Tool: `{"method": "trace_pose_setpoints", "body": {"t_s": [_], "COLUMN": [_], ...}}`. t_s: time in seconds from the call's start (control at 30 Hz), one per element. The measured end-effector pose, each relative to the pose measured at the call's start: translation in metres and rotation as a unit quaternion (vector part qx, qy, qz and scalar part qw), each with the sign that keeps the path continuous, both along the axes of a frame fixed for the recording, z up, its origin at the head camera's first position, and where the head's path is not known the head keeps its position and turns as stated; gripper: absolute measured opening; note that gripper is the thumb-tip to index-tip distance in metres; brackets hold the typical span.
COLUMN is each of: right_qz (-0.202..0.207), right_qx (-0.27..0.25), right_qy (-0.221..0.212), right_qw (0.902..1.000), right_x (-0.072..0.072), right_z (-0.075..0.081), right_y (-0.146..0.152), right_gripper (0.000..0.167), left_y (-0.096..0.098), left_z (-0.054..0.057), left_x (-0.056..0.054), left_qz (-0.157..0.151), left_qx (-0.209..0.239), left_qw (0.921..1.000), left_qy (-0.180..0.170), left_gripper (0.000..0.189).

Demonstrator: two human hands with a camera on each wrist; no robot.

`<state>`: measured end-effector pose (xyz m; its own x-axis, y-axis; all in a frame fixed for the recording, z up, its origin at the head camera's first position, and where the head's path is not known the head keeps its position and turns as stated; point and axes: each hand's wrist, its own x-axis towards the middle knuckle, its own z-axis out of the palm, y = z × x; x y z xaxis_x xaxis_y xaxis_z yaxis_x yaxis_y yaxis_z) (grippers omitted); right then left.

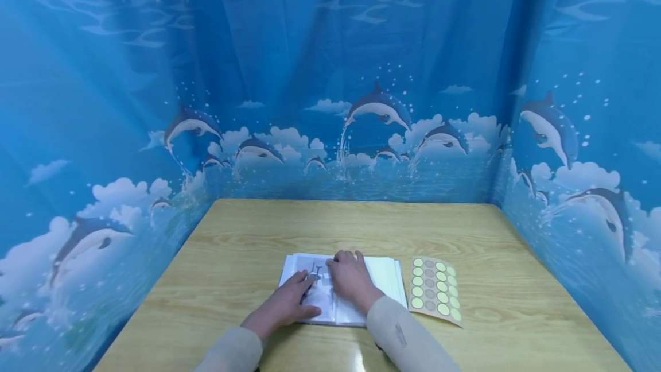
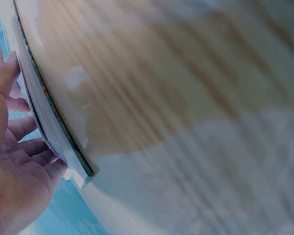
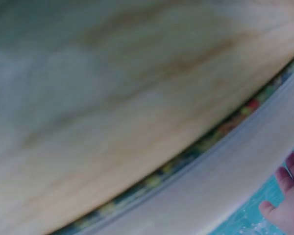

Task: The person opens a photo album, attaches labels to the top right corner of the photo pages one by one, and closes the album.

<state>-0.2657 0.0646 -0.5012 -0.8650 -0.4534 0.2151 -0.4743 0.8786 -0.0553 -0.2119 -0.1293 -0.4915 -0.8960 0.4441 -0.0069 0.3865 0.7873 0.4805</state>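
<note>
An album-like book [image 1: 384, 286] with white, glossy pages lies spread on the table, a dark line figure [image 1: 317, 269] showing on its left page. My left hand [image 1: 289, 302] rests on that left page, thumb apart from the other fingers; the left wrist view shows the fingers [image 2: 32, 147] loosely extended over the pages. Near the middle fold, my right hand [image 1: 351, 277] lies over the upper part of the book, fingertips touching the page beside the line figure. The right wrist view catches only part of this hand [image 3: 291, 200], beyond the book's thick page edge.
Right of the book lies a sheet of round stickers [image 1: 435, 289], pale yellow-green with one greyish column. The wood-grain table [image 1: 232, 245] extends around both. A blue curtain [image 1: 289, 73] printed with dolphins encloses the back and sides.
</note>
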Motion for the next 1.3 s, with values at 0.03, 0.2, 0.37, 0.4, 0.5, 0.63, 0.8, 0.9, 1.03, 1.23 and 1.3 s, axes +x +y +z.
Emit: {"method": "trace_pose_setpoints", "body": {"t_s": [0.03, 0.2, 0.37, 0.4, 0.5, 0.63, 0.8, 0.9, 1.03, 1.23, 1.3], "right_qz": [0.007, 0.030, 0.038, 0.038, 0.037, 0.031, 0.025, 0.024, 0.021, 0.026, 0.027], "right_qx": [0.007, 0.025, 0.027, 0.025, 0.019, 0.012, 0.019, 0.028, 0.037, 0.022, 0.022], "right_qy": [0.002, 0.017, 0.025, 0.023, 0.018, 0.008, -0.013, -0.024, -0.029, -0.013, -0.007], "right_qw": [0.9999, 0.9991, 0.9986, 0.9987, 0.9990, 0.9994, 0.9994, 0.9990, 0.9986, 0.9993, 0.9994], "right_x": [0.001, 0.008, 0.016, 0.017, 0.020, 0.020, 0.017, 0.017, 0.017, 0.016, 0.016], "right_z": [-0.001, -0.004, -0.005, -0.005, -0.005, -0.006, -0.006, -0.005, -0.005, -0.005, -0.004], "right_y": [0.000, 0.000, 0.003, 0.003, 0.004, 0.003, 0.001, 0.000, 0.000, -0.001, -0.001], "right_gripper": [0.037, 0.040, 0.046, 0.047, 0.049, 0.051, 0.055, 0.058, 0.058, 0.055, 0.055], "left_y": [0.000, 0.000, 0.000, 0.000, 0.000, 0.001, 0.001, 0.000, 0.000, 0.000, 0.000], "left_z": [0.001, 0.002, 0.002, 0.002, 0.002, 0.003, 0.002, 0.002, 0.002, 0.001, 0.001], "left_x": [0.000, -0.002, -0.003, -0.003, -0.003, -0.003, -0.004, -0.004, -0.003, -0.002, -0.002], "left_qz": [0.000, 0.002, 0.002, 0.002, 0.003, 0.008, 0.012, 0.015, 0.012, 0.005, 0.002], "left_qx": [-0.001, -0.009, -0.015, -0.015, -0.015, -0.023, -0.029, -0.027, -0.017, -0.009, -0.008], "left_qw": [1.0000, 1.0000, 0.9999, 0.9999, 0.9999, 0.9997, 0.9994, 0.9993, 0.9995, 0.9998, 0.9999], "left_qy": [0.000, -0.002, -0.002, -0.002, -0.004, -0.008, -0.012, -0.019, -0.025, -0.015, -0.012], "left_gripper": [0.079, 0.078, 0.077, 0.077, 0.077, 0.077, 0.079, 0.079, 0.078, 0.079, 0.079]}}
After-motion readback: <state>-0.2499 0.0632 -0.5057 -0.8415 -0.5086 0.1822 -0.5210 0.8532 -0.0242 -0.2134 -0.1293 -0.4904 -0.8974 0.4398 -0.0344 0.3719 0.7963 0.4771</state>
